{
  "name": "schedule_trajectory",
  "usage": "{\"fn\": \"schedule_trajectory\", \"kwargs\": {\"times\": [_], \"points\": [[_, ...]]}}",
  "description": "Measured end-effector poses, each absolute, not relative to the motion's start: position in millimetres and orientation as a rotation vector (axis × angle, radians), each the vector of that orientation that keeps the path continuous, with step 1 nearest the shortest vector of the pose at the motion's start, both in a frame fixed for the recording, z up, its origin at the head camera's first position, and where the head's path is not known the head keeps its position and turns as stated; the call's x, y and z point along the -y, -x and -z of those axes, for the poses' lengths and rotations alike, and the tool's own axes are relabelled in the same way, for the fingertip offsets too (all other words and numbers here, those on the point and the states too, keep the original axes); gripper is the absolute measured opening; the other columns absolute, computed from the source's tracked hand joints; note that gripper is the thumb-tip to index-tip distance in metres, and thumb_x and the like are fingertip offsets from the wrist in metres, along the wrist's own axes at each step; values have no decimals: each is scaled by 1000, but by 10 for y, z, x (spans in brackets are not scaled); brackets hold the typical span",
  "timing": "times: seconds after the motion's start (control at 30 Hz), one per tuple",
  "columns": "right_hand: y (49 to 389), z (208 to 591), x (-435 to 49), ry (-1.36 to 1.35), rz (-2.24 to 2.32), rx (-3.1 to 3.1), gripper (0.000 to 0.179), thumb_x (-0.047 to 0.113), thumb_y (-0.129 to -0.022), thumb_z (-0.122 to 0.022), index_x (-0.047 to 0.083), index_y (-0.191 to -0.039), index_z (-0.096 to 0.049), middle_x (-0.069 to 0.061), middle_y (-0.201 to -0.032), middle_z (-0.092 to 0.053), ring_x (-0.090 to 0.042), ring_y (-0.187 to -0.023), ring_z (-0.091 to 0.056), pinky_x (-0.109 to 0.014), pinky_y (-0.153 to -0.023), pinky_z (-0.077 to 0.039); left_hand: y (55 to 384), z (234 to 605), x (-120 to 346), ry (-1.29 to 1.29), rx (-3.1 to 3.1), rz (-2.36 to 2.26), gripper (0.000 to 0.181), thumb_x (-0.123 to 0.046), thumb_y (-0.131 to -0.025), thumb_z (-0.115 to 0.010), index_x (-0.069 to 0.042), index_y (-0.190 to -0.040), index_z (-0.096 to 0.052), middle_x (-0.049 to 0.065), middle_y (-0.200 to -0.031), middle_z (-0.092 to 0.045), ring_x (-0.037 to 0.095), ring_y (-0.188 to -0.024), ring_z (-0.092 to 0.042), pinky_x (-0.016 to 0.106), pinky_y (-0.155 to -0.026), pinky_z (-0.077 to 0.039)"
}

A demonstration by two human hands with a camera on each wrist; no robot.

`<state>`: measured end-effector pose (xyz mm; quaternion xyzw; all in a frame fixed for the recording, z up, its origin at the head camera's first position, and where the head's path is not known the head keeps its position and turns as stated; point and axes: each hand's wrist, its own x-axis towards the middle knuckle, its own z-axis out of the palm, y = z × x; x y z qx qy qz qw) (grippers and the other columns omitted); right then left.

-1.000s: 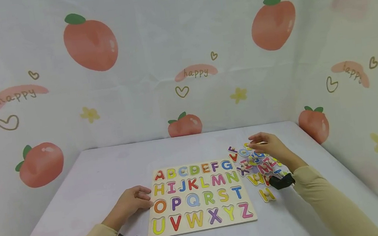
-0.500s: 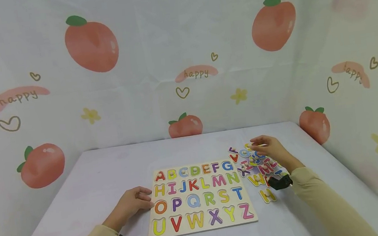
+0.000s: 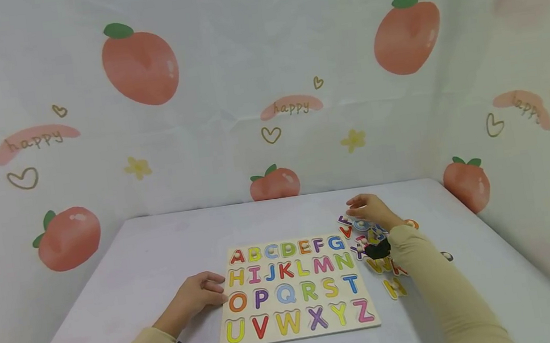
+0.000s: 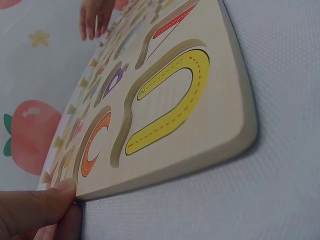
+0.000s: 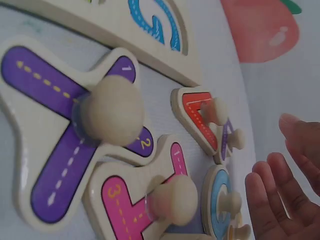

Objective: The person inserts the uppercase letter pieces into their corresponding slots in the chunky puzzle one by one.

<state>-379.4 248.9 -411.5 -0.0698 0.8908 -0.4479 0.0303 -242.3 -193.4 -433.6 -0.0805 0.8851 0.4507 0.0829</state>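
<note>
A wooden alphabet puzzle board (image 3: 273, 339) lies flat on the table. Knobbed letter pieces sit in A to E of its top row; bare printed letters show in the lower rows. My left hand (image 3: 198, 293) holds the board's left edge, with the thumb (image 4: 61, 192) on top in the left wrist view. Over the far left part of the piece pile hovers my right hand (image 3: 368, 210), fingers loosely bent and nothing between them. Near it are a purple F (image 3: 344, 219), a red V (image 5: 205, 110), a blue ring-shaped piece (image 5: 215, 195) and a purple X (image 5: 55, 200).
Several loose knobbed pieces lie right of the board, including a yellow H (image 3: 395, 288) and a yellow W (image 3: 379, 265). The right forearm hides part of the pile. A small round piece (image 3: 447, 256) lies farther right. A fruit-printed cloth (image 3: 222, 161) stands behind the table.
My right hand has moved left over the pile, from its right side toward the F. An orange piece behind the sleeve has come into view. My left hand stays at the board's edge.
</note>
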Motion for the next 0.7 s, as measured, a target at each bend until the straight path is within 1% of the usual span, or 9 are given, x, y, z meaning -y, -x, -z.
{"fn": "schedule_trajectory", "kwargs": {"times": [0.13,0.2,0.27,0.47,0.6,0.7], "points": [[3834,4129,-2432,227,1286,-2753,36,13,-91,-65,-6,-121,-58,-24,-116,-61,-29,-98,-62,-38,-86,-50,2422,4344,1936,240,-2645,-1334,43,-10,-74,-80,-3,-114,-63,4,-86,-66,16,-78,-59,30,-71,-51],[3839,4132,-2412,213,1255,-2747,35,12,-91,-65,-5,-120,-59,-22,-114,-61,-28,-97,-61,-38,-87,-49,2421,4343,1935,237,-2647,-1327,44,-11,-75,-80,-2,-114,-63,4,-87,-66,16,-79,-59,31,-72,-51],[3844,4137,-2406,206,1216,-2748,33,13,-91,-65,-4,-119,-61,-19,-111,-62,-25,-95,-60,-37,-85,-48,2421,4337,1929,234,-2650,-1322,44,-12,-75,-80,-2,-115,-63,3,-87,-67,16,-79,-59,31,-73,-51],[3910,4212,-2432,240,1180,-2753,29,12,-89,-68,-4,-113,-65,-14,-98,-66,-19,-86,-60,-28,-74,-47,2414,4322,1923,231,-2657,-1319,44,-11,-75,-80,-2,-114,-63,3,-86,-67,16,-79,-60,32,-74,-51],[3960,4270,-2445,248,1179,-2760,25,9,-86,-70,-3,-108,-68,-11,-92,-67,-16,-81,-60,-26,-72,-46,2410,4319,1925,234,-2649,-1329,44,-10,-74,-80,-2,-113,-64,3,-87,-67,16,-79,-60,31,-73,-51],[3966,4279,-2439,264,1148,-2776,21,9,-87,-69,-2,-105,-69,-10,-90,-68,-15,-79,-59,-26,-72,-46,2408,4327,1929,238,-2642,-1345,43,-10,-74,-80,-3,-113,-64,3,-86,-67,16,-79,-60,31,-72,-51]]}}
